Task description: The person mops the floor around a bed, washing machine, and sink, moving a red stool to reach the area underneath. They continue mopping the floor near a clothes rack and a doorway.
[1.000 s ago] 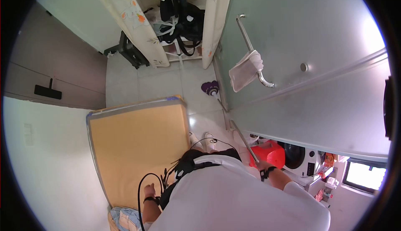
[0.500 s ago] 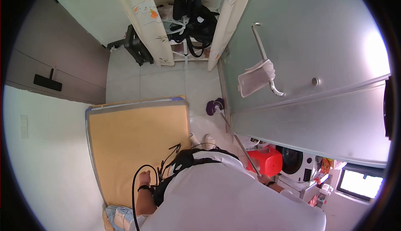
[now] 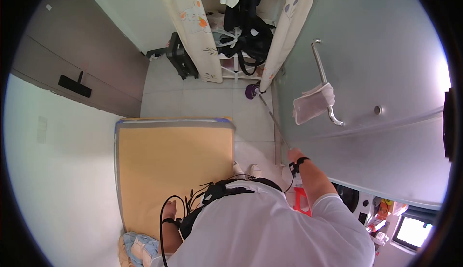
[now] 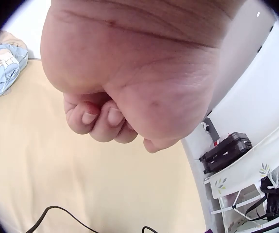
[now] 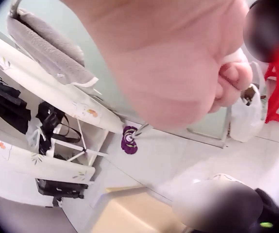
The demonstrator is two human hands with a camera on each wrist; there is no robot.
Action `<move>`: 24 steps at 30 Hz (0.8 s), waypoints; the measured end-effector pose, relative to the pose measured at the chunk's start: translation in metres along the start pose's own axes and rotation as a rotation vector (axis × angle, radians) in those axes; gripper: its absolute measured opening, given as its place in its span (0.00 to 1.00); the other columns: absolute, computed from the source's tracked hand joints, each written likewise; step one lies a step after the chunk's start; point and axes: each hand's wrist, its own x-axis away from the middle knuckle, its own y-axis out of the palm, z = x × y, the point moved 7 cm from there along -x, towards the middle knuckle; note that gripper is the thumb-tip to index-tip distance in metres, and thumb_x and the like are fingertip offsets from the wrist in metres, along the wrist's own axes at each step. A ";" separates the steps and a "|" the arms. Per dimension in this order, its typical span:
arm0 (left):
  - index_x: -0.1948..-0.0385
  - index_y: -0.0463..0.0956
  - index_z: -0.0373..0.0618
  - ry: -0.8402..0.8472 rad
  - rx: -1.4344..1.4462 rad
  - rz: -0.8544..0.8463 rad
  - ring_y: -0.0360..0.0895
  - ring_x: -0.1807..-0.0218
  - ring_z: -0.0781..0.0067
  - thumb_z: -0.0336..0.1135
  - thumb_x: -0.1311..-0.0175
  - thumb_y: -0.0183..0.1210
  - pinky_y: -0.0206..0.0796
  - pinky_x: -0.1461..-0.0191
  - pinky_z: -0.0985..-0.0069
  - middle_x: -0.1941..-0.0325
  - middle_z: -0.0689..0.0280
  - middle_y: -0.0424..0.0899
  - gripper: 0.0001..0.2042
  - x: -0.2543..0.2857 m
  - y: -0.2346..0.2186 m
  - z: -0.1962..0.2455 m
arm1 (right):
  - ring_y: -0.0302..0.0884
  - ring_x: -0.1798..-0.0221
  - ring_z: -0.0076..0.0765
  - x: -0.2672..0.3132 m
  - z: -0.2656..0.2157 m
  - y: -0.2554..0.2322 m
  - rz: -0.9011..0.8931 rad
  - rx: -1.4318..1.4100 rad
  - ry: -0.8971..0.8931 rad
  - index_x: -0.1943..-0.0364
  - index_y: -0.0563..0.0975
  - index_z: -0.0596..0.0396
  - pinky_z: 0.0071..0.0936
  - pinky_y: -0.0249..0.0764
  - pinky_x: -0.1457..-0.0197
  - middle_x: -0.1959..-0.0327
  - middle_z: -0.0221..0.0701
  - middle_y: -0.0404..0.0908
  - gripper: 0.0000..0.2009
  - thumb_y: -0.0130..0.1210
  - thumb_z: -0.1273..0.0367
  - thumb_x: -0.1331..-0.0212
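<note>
My right hand (image 3: 295,155) grips the thin metal handle of a mop (image 3: 275,120), with the arm stretched forward. The mop's purple head (image 3: 252,91) lies on the tiled floor near the bottom of the right-hand curtain. In the right wrist view the curled fingers (image 5: 232,80) show from the palm side, and the palm hides most of the handle. My left hand (image 3: 170,208) hangs idle over the tan mattress (image 3: 176,156), its fingers (image 4: 108,124) loosely curled with nothing in them.
A frosted glass partition (image 3: 357,88) runs along the right, with a cloth (image 3: 313,104) over its bar. Ahead are a curtained wardrobe with black bags (image 3: 255,40) and a dark suitcase (image 3: 181,57). A red stool (image 3: 301,202) stands by my right side. Black cables (image 3: 193,197) hang at my waist.
The mop head first came back toward my feet, then slid forward to the wardrobe. My right hand drew in by my side, then reached forward with the handle. The left hand stayed over the mattress.
</note>
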 end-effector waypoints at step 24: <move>0.81 0.71 0.37 0.121 0.227 0.081 0.66 0.88 0.69 0.40 0.43 0.52 0.57 0.83 0.71 0.88 0.62 0.69 0.14 -0.027 0.009 0.046 | 0.78 0.58 0.53 0.298 0.137 0.211 -0.036 -0.251 0.217 0.53 0.72 0.62 0.42 0.73 0.57 0.64 0.50 0.79 0.26 0.46 0.52 0.43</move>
